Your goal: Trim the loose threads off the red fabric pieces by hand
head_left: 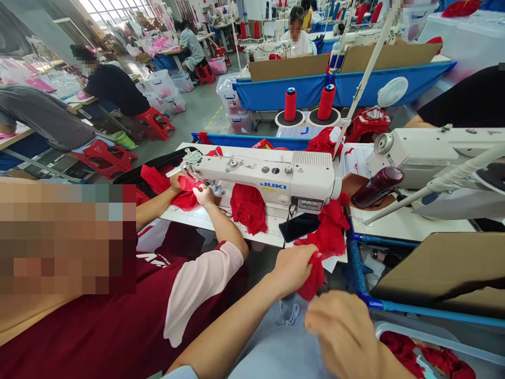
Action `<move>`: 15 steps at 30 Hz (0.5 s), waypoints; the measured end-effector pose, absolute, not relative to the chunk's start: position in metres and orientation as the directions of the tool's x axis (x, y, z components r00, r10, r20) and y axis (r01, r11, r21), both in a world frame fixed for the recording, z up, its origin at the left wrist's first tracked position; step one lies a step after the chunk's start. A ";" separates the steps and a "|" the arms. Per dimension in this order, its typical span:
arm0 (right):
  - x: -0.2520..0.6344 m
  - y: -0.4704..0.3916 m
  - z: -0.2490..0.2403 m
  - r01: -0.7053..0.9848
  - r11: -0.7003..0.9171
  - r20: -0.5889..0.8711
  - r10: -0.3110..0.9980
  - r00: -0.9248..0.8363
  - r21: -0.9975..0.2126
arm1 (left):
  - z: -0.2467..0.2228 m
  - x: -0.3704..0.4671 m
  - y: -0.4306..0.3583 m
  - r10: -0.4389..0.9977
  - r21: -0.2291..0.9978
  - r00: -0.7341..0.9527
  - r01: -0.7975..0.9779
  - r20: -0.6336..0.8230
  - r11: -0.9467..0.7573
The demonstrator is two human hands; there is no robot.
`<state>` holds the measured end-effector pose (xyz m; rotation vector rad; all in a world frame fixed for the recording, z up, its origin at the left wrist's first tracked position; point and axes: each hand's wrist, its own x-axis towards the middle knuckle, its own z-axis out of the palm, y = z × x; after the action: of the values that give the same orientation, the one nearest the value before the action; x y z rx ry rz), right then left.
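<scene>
My left hand (294, 267) is closed round a piece of red fabric (312, 279), which hangs from the fingers beside the table's front edge. To its right, my right hand (343, 326) is raised with the fingers curled; motion blurs it, and whether it holds anything cannot be made out. More red fabric (333, 226) lies on the table corner, just above my left hand. A black phone (299, 227) rests there too, beside the white sewing machine (256, 171). Another red bundle (248, 208) sits under the machine's arm.
At the left, a person in a dark red top (130, 316) works red cloth at the needle with both hands. A second sewing machine (430, 152), a dark red bottle (379, 187), a cardboard sheet (445, 268) and a bin (437, 342) of red fabric are at the right.
</scene>
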<state>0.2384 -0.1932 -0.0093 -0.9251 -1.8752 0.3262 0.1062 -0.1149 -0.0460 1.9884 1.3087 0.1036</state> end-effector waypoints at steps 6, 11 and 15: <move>0.264 -0.180 0.001 0.315 0.373 0.419 0.903 0.092 -0.873 | -0.040 0.092 -0.114 0.865 0.708 0.424 0.696 -0.267 -0.122; 0.257 -0.163 -0.019 0.206 0.128 0.146 0.987 0.073 -0.970 | -0.028 0.092 -0.117 0.878 0.756 0.416 0.647 -0.237 -0.102; 0.255 -0.147 -0.030 0.251 0.202 0.220 0.974 0.047 -0.947 | -0.022 0.090 -0.120 0.857 0.842 0.466 0.534 -0.220 -0.075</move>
<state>0.2552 -0.1467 -0.0303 -1.2552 -1.4234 0.8669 0.0902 -0.1196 -0.0224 1.7440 1.1930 0.4162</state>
